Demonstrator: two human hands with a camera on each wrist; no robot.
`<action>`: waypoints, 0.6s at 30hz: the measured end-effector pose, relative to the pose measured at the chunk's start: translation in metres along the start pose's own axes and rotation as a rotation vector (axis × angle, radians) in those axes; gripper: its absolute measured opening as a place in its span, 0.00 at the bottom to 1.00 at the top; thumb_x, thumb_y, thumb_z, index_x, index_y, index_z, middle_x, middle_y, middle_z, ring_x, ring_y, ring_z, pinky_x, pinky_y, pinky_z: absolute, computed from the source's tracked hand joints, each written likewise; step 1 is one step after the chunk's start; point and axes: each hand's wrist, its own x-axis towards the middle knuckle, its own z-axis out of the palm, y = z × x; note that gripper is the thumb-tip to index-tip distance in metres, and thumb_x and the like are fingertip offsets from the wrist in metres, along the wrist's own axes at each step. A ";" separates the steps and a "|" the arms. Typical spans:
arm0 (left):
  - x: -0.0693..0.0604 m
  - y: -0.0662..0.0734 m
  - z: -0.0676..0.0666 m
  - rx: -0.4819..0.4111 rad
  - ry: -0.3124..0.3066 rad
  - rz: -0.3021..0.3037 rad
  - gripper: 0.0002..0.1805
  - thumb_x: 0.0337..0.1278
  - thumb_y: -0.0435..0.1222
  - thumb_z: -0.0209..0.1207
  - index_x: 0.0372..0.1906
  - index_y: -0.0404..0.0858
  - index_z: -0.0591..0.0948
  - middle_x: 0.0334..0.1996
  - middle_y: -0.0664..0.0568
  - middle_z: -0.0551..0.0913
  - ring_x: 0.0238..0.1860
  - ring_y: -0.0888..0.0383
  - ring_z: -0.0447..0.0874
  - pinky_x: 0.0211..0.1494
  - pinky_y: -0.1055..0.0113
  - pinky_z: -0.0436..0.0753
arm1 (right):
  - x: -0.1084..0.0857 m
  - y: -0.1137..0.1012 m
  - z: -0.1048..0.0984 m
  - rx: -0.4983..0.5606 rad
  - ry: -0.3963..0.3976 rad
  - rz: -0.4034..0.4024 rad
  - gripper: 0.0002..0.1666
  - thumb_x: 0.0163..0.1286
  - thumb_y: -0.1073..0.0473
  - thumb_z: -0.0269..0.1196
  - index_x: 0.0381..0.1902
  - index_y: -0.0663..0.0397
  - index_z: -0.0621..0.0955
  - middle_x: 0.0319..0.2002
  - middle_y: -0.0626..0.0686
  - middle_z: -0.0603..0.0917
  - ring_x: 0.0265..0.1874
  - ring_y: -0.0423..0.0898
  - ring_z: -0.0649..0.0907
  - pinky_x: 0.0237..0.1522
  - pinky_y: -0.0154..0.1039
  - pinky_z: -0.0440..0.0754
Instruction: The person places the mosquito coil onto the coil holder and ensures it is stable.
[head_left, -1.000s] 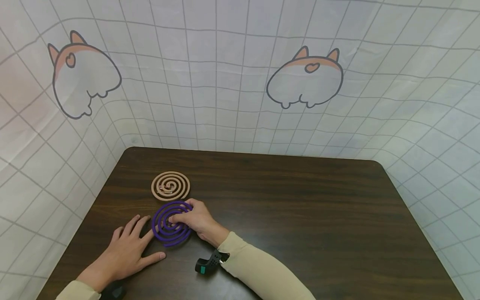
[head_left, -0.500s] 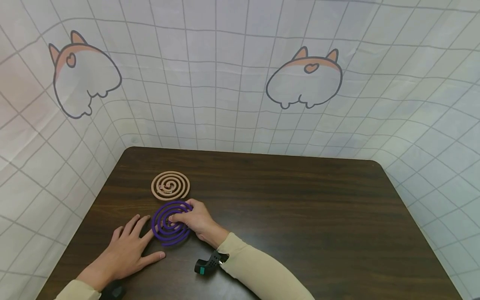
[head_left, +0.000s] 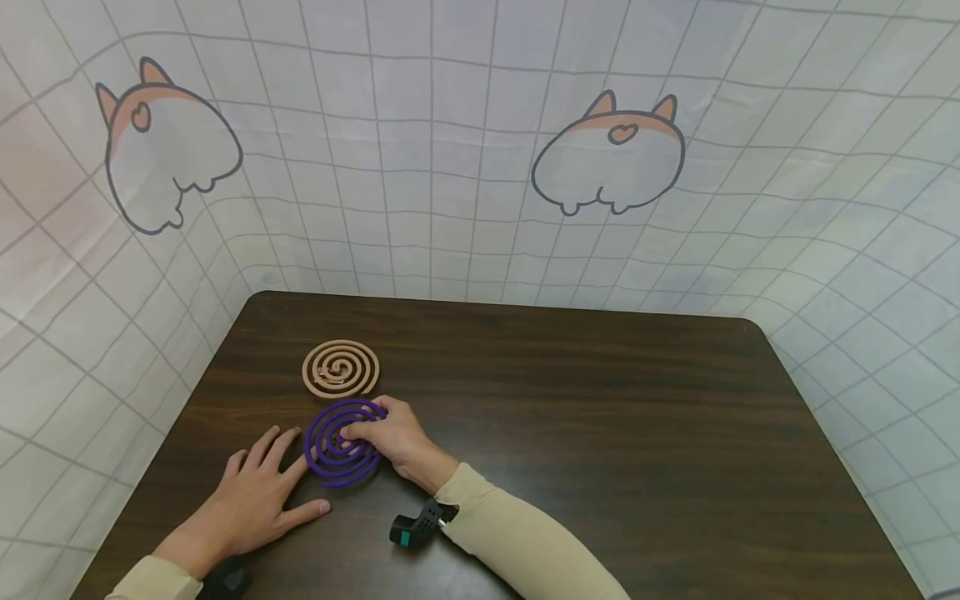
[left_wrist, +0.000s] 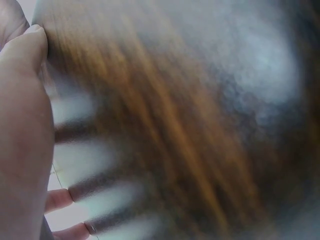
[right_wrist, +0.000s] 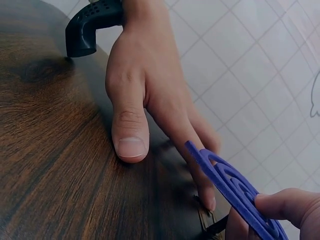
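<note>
My right hand [head_left: 401, 437] pinches a purple mosquito coil [right_wrist: 220, 184], thumb on its upper face near the middle and fingers underneath. The coil is tilted and held just above the table, as the right wrist view shows. My left hand [head_left: 255, 496] rests on the tabletop with fingers spread. Its index fingertip lies beneath or behind the coil's left edge, partly hidden in the head view. Just beyond the purple coil, a tan mosquito coil [head_left: 341, 367] lies flat. Near the left index fingertip, the right wrist view shows a small dark and golden item [right_wrist: 206, 222], too unclear to name.
The dark wood table [head_left: 600, 433] stretches away to the right. A white gridded curtain [head_left: 435, 167] with cartoon dog prints surrounds its back and sides. Each wrist wears a black band, the right band [head_left: 420, 527] standing out below the sleeve.
The purple coil's near edge has risen very slightly, with my right hand still pinching it. Neither hand has moved noticeably otherwise.
</note>
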 end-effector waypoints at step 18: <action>0.000 0.001 -0.001 0.002 0.000 0.008 0.45 0.60 0.74 0.54 0.72 0.48 0.77 0.74 0.37 0.68 0.76 0.30 0.61 0.61 0.28 0.70 | 0.000 0.002 -0.004 0.019 -0.020 -0.007 0.15 0.58 0.67 0.74 0.38 0.55 0.78 0.28 0.46 0.84 0.21 0.38 0.85 0.27 0.29 0.84</action>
